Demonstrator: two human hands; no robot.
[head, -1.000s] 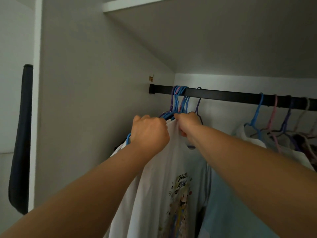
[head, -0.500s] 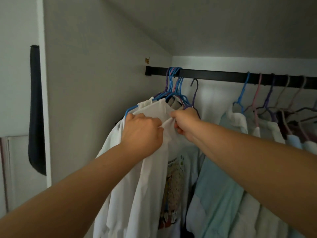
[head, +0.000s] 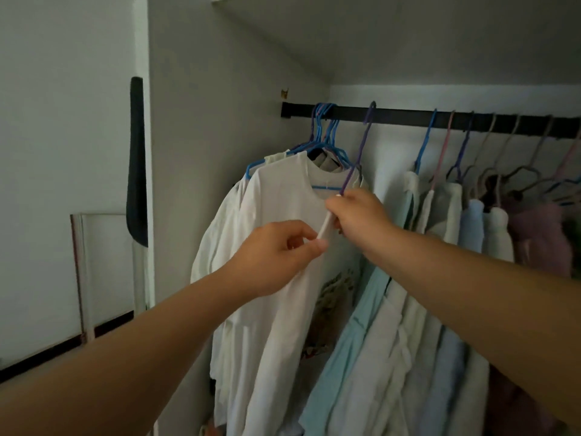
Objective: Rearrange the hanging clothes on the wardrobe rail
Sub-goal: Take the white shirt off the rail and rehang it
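Your right hand (head: 358,221) pinches the purple hanger (head: 361,146) and a fold of the white T-shirt (head: 283,231); your left hand (head: 276,256) pinches the fold's lower end at 7 o'clock. The shirt hangs at the rail (head: 408,116)'s left end: light, limp, likely slips, so grip the stiff hanger neck. Since 0.5 s ago both hands dropped from collar to chest.

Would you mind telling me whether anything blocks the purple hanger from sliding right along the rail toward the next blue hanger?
Nothing visible does: the rail is bare between the purple hanger and the blue hanger. The right hand grips the purple hanger's lower end.
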